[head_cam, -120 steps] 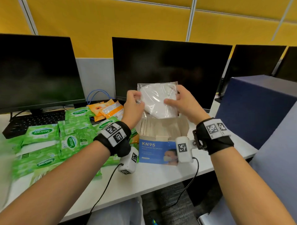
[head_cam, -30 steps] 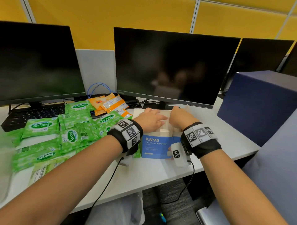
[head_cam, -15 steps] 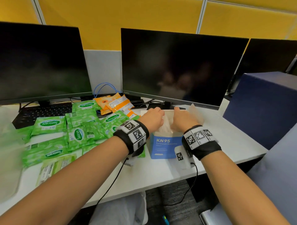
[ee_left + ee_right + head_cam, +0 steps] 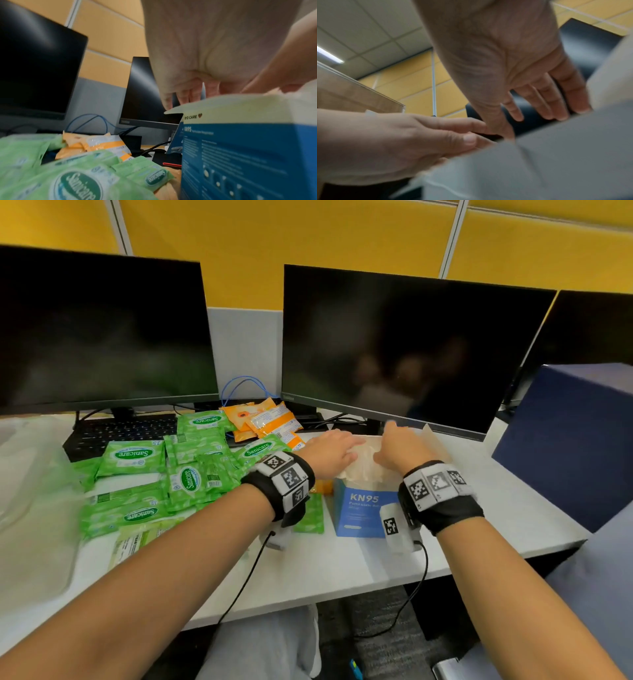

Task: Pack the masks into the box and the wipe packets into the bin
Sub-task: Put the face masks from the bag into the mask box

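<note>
A blue and white KN95 mask box [image 4: 359, 510] stands open on the desk, white bagged masks [image 4: 361, 465] showing at its top. My left hand [image 4: 334, 453] lies flat on the masks from the left, fingers straight. My right hand [image 4: 399, 446] presses on them from the right; its fingers [image 4: 556, 100] point down, straight, beside my left hand [image 4: 419, 136]. In the left wrist view the box [image 4: 240, 148] fills the lower right. Several green wipe packets [image 4: 132, 455] and orange ones [image 4: 263, 419] lie left of the box. A translucent bin [image 4: 30, 508] sits at the far left.
Two dark monitors [image 4: 404, 344] stand behind the box and packets, with a keyboard [image 4: 120, 433] and a blue cable [image 4: 239, 388] under them. A navy partition [image 4: 565, 440] rises at the right. The desk's front edge [image 4: 342, 587] runs close below my wrists.
Four seconds ago both hands held a bagged mask above the box; now it is down inside. Over the last second both hands stay pressed on the box top.
</note>
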A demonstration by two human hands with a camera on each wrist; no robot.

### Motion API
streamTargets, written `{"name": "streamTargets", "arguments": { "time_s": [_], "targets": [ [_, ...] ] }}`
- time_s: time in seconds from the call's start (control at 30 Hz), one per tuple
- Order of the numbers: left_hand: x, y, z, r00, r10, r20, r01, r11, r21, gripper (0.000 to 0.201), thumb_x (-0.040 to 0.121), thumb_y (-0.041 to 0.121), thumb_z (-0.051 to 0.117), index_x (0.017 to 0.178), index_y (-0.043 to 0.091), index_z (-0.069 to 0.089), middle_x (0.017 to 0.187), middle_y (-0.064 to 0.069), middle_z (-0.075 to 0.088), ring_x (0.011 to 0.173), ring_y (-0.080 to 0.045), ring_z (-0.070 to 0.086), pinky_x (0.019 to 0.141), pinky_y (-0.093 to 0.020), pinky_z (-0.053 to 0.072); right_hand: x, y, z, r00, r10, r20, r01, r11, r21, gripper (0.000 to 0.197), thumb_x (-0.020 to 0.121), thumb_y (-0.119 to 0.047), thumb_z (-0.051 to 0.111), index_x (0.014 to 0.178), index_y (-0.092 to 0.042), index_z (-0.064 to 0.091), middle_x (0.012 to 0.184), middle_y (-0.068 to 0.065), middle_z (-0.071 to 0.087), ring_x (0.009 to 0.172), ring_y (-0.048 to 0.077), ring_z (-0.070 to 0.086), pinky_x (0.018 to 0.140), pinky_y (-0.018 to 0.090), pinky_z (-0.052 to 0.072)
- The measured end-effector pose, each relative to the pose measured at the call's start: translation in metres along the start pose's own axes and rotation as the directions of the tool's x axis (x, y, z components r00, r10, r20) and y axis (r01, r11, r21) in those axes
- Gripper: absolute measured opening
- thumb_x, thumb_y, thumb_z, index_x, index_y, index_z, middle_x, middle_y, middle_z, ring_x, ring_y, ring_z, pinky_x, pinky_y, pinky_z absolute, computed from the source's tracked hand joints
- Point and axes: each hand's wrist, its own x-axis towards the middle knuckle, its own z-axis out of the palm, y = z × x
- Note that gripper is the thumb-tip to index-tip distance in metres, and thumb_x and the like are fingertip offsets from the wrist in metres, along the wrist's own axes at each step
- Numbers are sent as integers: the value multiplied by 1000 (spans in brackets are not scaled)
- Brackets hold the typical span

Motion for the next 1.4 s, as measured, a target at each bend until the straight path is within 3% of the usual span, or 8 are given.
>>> {"name": "streamTargets", "arguments": {
  "time_s": [0.13, 0.33, 0.6, 0.7, 0.87, 1.03, 1.2, 1.4],
  "targets": [
    [-19, -5, -14, 990, -9, -138, -26, 968, -248, 37, 100, 17, 38, 136, 12, 43, 134, -10, 53, 122, -23, 51, 100, -35, 42, -12, -34, -11, 926, -251, -281, 308, 934, 182, 41, 89, -17, 54, 130, -16, 47, 126, 12, 51, 119, 33, 47, 97, 44, 45],
    [-84, -61, -39, 946, -307, -105, 302, 951, -64, 39, 93, 12, 47, 132, 6, 46, 133, -15, 50, 118, -30, 51, 90, -34, 44, -39, -117, 9, 752, -629, -199, 655, 677, 336, 37, 86, -6, 51, 121, -16, 59, 118, 5, 58, 109, 22, 55, 88, 32, 46],
    [-184, -128, -25, 518, -769, 374, 563, 636, 528, 98, 73, 60, 69, 149, 14, 28, 140, -6, 52, 125, -23, 53, 101, -31, 44, -50, -150, 92, 740, -417, 527, 587, 784, -204, 91, 80, -26, 72, 150, -36, 16, 155, 16, 12, 139, 49, 19, 105, 56, 35],
    [-196, -139, -3, 557, -748, 360, 623, 663, 415, 119, 68, 60, 73, 153, 19, 2, 135, -11, 55, 114, -27, 59, 93, -34, 47, -47, -156, 109, 756, -390, 525, 569, 789, -233, 99, 79, -23, 73, 150, -43, 6, 157, 17, -7, 139, 55, -1, 104, 61, 35],
    [-181, -145, 25, 646, -725, 238, 654, 687, 316, 118, 64, 63, 74, 146, 48, -10, 158, -19, -6, 134, -49, 33, 101, -58, 41, -23, -163, 125, 748, -532, 398, 639, 739, -214, 81, 78, -31, 69, 144, -45, 24, 146, 15, 23, 134, 52, 17, 93, 52, 47],
    [-154, -147, 34, 682, -699, 214, 632, 711, 308, 97, 74, 65, 64, 144, 53, -1, 156, -22, -9, 133, -56, 22, 105, -62, 33, 1, -167, 123, 817, -535, 215, 574, 790, -216, 42, 91, -13, 49, 131, -25, 45, 130, 13, 39, 122, 43, 37, 88, 47, 49],
    [-134, -159, 36, 680, -713, 173, 658, 697, 285, 83, 84, 59, 57, 146, 52, 2, 156, -22, -6, 136, -54, 16, 108, -63, 27, 32, -165, 98, 930, -337, -148, 366, 889, 276, 44, 84, 2, 56, 126, -11, 50, 122, 17, 48, 109, 36, 54, 87, 41, 47],
    [-113, -186, 33, 651, -749, 122, 710, 658, 251, 63, 91, 55, 45, 146, 45, 16, 157, -19, 3, 138, -52, 11, 110, -61, 20, 19, -172, 63, 870, -403, -284, 490, 770, 408, 43, 88, -2, 55, 130, -14, 52, 133, 12, 47, 126, 27, 43, 102, 32, 35]
  ]
}}
